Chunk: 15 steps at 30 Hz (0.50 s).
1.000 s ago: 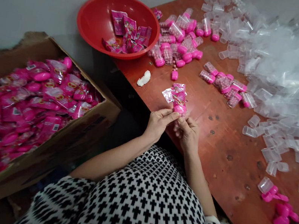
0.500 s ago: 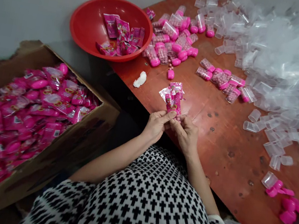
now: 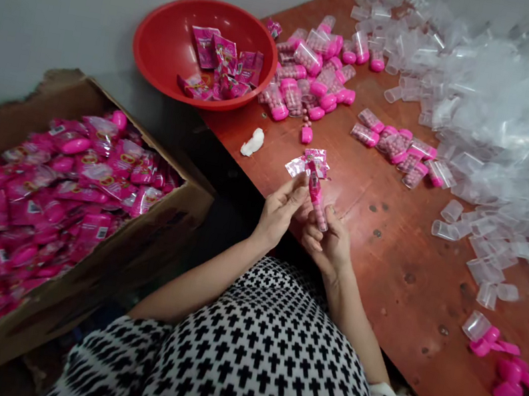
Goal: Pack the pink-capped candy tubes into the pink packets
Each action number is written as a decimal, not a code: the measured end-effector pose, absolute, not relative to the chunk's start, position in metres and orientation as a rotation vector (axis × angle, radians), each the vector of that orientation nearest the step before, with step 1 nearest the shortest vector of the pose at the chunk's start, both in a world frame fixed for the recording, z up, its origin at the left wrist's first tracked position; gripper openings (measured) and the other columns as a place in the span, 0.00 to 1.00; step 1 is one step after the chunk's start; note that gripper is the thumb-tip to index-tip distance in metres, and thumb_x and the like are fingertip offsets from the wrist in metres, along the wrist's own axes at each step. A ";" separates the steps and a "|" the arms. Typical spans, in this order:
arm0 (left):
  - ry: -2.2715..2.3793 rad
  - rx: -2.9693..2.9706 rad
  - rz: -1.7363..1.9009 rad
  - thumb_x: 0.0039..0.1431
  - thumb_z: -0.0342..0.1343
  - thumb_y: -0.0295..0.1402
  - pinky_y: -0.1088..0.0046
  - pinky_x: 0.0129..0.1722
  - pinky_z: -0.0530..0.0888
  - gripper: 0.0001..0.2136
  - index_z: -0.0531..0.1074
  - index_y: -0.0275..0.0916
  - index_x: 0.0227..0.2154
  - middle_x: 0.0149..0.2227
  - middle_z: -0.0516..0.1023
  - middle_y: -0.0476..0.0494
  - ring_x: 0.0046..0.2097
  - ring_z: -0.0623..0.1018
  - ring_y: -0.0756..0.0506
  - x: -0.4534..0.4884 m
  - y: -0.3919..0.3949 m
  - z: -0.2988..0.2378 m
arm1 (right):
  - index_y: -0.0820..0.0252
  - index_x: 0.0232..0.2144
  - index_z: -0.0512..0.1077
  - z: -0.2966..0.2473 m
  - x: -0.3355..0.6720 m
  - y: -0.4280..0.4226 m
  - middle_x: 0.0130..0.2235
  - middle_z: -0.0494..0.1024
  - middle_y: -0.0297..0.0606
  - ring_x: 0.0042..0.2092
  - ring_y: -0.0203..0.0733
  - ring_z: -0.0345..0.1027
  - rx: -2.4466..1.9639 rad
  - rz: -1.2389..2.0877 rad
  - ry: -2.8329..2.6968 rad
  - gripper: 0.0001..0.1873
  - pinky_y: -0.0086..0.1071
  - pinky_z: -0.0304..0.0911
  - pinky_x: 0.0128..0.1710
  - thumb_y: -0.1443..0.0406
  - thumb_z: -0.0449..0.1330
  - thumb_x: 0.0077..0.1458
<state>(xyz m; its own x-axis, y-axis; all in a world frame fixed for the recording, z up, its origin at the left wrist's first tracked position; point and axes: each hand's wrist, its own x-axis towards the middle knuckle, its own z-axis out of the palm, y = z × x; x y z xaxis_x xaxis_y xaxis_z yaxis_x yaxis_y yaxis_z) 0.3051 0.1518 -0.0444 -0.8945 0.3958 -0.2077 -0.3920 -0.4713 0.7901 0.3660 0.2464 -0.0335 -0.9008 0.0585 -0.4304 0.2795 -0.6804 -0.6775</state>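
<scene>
Brown cardboard forms the box off to the left, filled with shiny pink packets. Just past it, a red basin holds a few printed sachets lying loosely together. On the reddish desk, near its edge, I see a crumpled white wad. Next comes the person's left hand, its fingers bent at the upper end of a slim pink packet; from where I stand I can't tell whether they pinch it. That packet slants between the two hands, above the desk's edge, its lower end grasped by the curled fingers of the right hand. Flat sachets lie just beyond it. Farther back, pink-capped tubes of little balls are piled beside the basin, with a smaller cluster of tubes to their right. Clear plastic cups heap up across the far right, and loose pink caps sit nearer, by the desk's right-hand corner.
</scene>
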 end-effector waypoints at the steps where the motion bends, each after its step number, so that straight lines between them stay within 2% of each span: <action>1: 1.240 0.018 2.351 0.47 0.65 0.41 0.77 0.37 0.72 0.20 0.74 0.43 0.45 0.38 0.78 0.48 0.35 0.76 0.52 0.303 0.152 -0.044 | 0.59 0.21 0.63 -0.033 0.366 0.246 0.13 0.53 0.22 0.13 0.24 0.40 0.638 -2.662 1.152 0.24 0.20 0.39 0.09 0.45 0.59 0.49; 4: 1.121 0.036 2.296 0.46 0.66 0.40 0.78 0.32 0.71 0.21 0.73 0.42 0.44 0.34 0.77 0.49 0.31 0.74 0.53 0.298 0.151 -0.041 | 0.59 0.22 0.65 -0.036 0.368 0.244 0.14 0.58 0.25 0.13 0.26 0.44 0.680 -2.629 1.190 0.26 0.21 0.43 0.09 0.43 0.55 0.51; 8: 1.067 -0.018 2.295 0.45 0.67 0.37 0.79 0.25 0.68 0.16 0.73 0.40 0.37 0.27 0.74 0.52 0.24 0.70 0.55 0.296 0.152 -0.039 | 0.61 0.28 0.70 -0.044 0.376 0.241 0.23 0.72 0.34 0.20 0.31 0.62 0.713 -2.563 1.631 0.29 0.22 0.56 0.14 0.40 0.51 0.52; 11: 1.073 -0.090 2.338 0.41 0.69 0.37 0.79 0.27 0.70 0.16 0.72 0.38 0.32 0.28 0.74 0.52 0.25 0.72 0.55 0.298 0.153 -0.039 | 0.59 0.33 0.71 -0.044 0.383 0.238 0.31 0.76 0.35 0.26 0.32 0.68 0.660 -2.469 1.994 0.22 0.23 0.64 0.21 0.46 0.56 0.53; 15: 1.052 -0.118 2.281 0.41 0.68 0.41 0.78 0.21 0.66 0.16 0.70 0.36 0.26 0.23 0.72 0.51 0.22 0.70 0.54 0.299 0.152 -0.037 | 0.57 0.35 0.69 -0.041 0.386 0.233 0.29 0.75 0.31 0.25 0.31 0.67 0.656 -2.377 2.194 0.15 0.25 0.66 0.25 0.52 0.57 0.56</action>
